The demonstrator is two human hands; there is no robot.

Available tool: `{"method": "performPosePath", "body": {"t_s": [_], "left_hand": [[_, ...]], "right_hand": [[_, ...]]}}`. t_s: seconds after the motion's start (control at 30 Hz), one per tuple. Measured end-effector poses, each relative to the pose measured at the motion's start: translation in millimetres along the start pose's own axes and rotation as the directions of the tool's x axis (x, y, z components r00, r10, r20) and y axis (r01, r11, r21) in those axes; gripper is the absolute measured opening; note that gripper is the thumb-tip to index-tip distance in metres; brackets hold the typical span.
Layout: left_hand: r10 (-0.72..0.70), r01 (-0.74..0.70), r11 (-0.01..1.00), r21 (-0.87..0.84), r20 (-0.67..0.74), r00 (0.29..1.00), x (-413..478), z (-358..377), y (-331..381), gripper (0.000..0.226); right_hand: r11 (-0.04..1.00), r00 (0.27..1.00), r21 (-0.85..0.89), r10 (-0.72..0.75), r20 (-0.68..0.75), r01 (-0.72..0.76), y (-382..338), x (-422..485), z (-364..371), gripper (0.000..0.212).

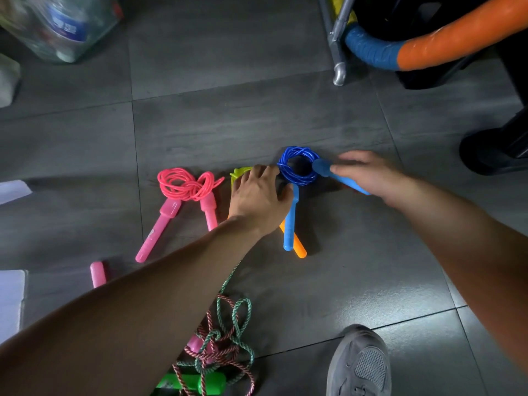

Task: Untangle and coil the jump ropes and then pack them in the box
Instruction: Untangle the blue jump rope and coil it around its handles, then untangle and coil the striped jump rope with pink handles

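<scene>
On the floor mid-scene, the blue jump rope lay coiled; the right grip clasped one blue handle. The left grip, fingers spread flat, hid most of a yellow-green rope.

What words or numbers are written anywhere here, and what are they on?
No text is readable.
Blue label on the clear container: white marks, too blurred to read.
Pink handle: a small pale mark, too small to read.
</scene>
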State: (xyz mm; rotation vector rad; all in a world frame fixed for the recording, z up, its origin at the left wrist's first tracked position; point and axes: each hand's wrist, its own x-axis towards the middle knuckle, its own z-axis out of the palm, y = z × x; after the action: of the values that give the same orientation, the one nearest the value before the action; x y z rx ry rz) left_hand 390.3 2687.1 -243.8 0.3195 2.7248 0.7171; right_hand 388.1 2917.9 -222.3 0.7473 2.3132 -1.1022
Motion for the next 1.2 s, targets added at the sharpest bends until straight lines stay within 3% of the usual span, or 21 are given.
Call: {"method": "performPosePath", "body": {"t_s": [0.07,0.27,0.4,0.53,0.6,0.63,0.7,0.77,0.87,1.03,1.2], "left_hand": [[0.0,0.0,1.0,-0.001,0.004,1.0,-3.2,-1.0,0.6,0.046],[-0.012,0.013,1.0,-0.016,0.006,1.0,-14.0,-9.9,5.9,0.045],[-0.047,0.047,0.999,-0.015,0.021,0.999,-25.0,-25.0,7.6,0.043],[-0.059,0.059,0.998,-0.021,0.029,0.998,-45.6,-48.6,6.1,0.036],[-0.054,0.055,0.998,-0.019,0.03,0.998,-61.7,-63.1,1.4,0.034],[-0.048,0.048,0.999,-0.012,0.032,0.998,-71.5,-70.1,-1.8,0.036],[-0.055,0.055,0.998,0.006,0.044,0.998,-92.7,-84.4,-10.1,0.039],[-0.082,0.08,0.996,0.035,0.063,0.995,-114.7,-97.1,-21.6,0.034],[-0.122,0.116,0.991,0.064,0.105,0.987,-151.5,-113.9,-39.1,0.024],[-0.163,0.159,0.987,0.037,0.168,0.972,-222.6,-124.0,-74.2,0.021],[-0.266,0.262,0.964,0.045,0.225,0.937,-280.4,-104.3,-114.7,0.019]], "right_hand": [[0.968,0.99,-0.241,-0.097,-0.102,0.07,-0.8,-6.4,-3.7,0.048],[0.807,0.904,-0.572,-0.345,-0.253,0.147,-0.4,-22.9,-7.8,0.058],[0.603,0.799,-0.77,-0.559,-0.222,0.208,-18.2,-33.7,-4.6,0.047],[0.445,0.69,-0.849,-0.711,-0.14,0.286,-37.3,-62.3,6.8,0.027],[0.39,0.686,-0.855,-0.725,-0.057,0.341,-45.2,-83.1,17.4,0.023],[0.393,0.724,-0.838,-0.689,0.002,0.377,-47.6,-93.9,23.9,0.024],[0.498,0.822,-0.747,-0.558,0.113,0.441,-52.0,-116.5,35.2,0.029],[0.573,0.873,-0.679,-0.432,0.227,0.46,-54.3,-139.7,46.5,0.03],[0.586,0.878,-0.655,-0.336,0.341,0.478,-54.4,-172.9,69.1,0.029],[0.704,0.879,-0.555,-0.218,0.425,0.443,-44.6,-217.2,123.6,0.032],[0.832,0.912,-0.438,-0.179,0.368,0.34,-27.7,-247.7,182.5,0.012]]}}
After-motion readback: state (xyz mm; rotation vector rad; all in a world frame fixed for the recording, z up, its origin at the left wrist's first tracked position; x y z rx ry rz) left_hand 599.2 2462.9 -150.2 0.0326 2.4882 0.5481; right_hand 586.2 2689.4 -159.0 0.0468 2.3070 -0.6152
